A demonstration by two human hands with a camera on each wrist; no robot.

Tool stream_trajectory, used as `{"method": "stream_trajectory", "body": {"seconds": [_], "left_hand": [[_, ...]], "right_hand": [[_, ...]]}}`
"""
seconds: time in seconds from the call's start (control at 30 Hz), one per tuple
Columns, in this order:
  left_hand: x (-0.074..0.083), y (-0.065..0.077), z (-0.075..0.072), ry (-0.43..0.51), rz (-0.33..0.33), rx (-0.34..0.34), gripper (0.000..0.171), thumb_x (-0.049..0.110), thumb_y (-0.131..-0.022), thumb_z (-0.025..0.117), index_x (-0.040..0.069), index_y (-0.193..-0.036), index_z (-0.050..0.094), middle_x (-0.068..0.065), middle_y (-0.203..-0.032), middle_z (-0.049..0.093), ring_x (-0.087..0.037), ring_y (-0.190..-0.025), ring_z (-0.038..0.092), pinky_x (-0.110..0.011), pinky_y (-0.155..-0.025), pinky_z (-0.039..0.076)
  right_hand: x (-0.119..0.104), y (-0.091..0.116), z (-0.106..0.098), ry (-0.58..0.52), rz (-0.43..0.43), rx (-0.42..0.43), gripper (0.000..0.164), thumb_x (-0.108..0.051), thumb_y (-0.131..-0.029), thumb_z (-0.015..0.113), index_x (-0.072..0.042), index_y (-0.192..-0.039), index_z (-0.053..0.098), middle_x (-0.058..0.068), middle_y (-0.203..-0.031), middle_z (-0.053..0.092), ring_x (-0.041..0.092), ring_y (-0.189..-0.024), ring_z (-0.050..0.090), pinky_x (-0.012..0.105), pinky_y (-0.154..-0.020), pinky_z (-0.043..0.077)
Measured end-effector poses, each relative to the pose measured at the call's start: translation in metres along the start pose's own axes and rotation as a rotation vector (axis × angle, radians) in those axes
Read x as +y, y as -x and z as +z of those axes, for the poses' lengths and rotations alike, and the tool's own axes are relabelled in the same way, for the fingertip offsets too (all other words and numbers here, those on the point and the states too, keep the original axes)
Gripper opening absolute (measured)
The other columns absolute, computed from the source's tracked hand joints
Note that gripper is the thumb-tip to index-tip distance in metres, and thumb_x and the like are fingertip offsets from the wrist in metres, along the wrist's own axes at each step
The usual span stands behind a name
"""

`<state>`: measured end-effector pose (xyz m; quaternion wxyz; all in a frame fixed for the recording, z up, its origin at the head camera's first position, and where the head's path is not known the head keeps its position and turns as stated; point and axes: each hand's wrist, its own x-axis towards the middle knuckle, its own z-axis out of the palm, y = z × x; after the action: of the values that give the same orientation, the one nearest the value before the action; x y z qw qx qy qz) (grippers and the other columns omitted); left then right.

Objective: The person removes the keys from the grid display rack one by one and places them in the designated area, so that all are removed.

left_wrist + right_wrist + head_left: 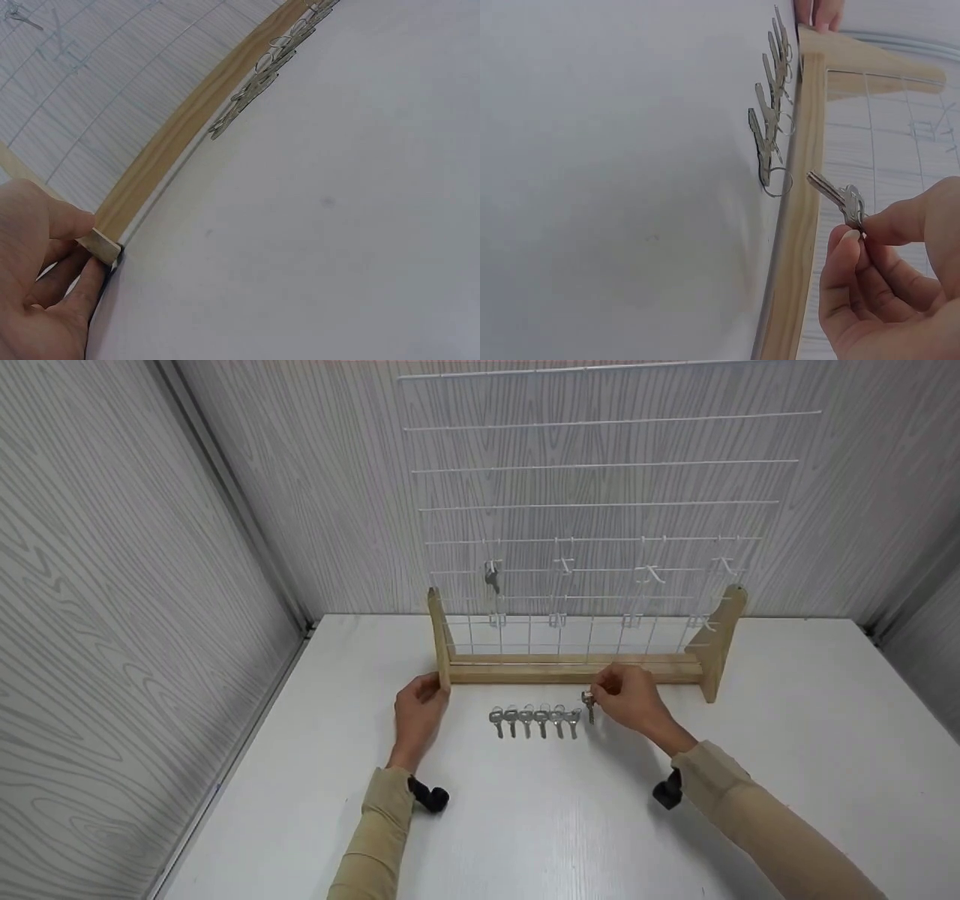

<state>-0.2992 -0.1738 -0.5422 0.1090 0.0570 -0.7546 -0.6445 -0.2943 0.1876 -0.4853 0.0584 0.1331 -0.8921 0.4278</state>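
Observation:
My right hand (628, 699) pinches a silver key (832, 193) by its ring between thumb and fingertips, its blade pointing away from the fingers. In the head view that key hangs just in front of the stand's wooden base bar (570, 673). My left hand (420, 716) grips the front foot of the wooden side piece (103, 244) at the stand's left end, thumb on one side and fingers on the other. Between the hands lies a row of several keys (527, 720) with rings. Another key (492, 576) hangs on the upper left hook of the white wire grid (600, 506).
More white hooks (651, 573) are fixed on the grid in two rows. The right wooden side piece (721, 641) stands on the white table (495, 825). Grey wood-grain panels (112, 585) enclose the back and sides.

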Motion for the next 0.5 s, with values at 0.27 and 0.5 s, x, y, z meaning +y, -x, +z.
{"method": "stream_trajectory", "body": {"seconds": [0.27,0.5], "left_hand": [[-0.0002,-0.0009,0.0002,-0.011,-0.004,0.011,0.032,0.012,-0.101,0.07,0.004,-0.131,0.072,-0.015,-0.132,0.073,-0.029,-0.128,0.068,-0.043,-0.108,0.056],[0.0024,0.0008,0.0006,-0.008,-0.017,0.003,0.032,0.012,-0.102,0.069,0.005,-0.133,0.071,-0.014,-0.133,0.072,-0.027,-0.128,0.068,-0.042,-0.108,0.056]], "right_hand": [[0.0058,0.0019,0.0041,-0.007,0.02,-0.044,0.007,-0.007,-0.1,0.069,-0.002,-0.098,0.074,0.014,-0.094,0.076,0.023,-0.084,0.07,0.029,-0.068,0.054],[0.009,0.0035,0.0074,-0.009,0.022,-0.066,0.009,-0.006,-0.1,0.068,-0.002,-0.098,0.075,0.014,-0.096,0.076,0.024,-0.085,0.072,0.031,-0.071,0.057]]}}
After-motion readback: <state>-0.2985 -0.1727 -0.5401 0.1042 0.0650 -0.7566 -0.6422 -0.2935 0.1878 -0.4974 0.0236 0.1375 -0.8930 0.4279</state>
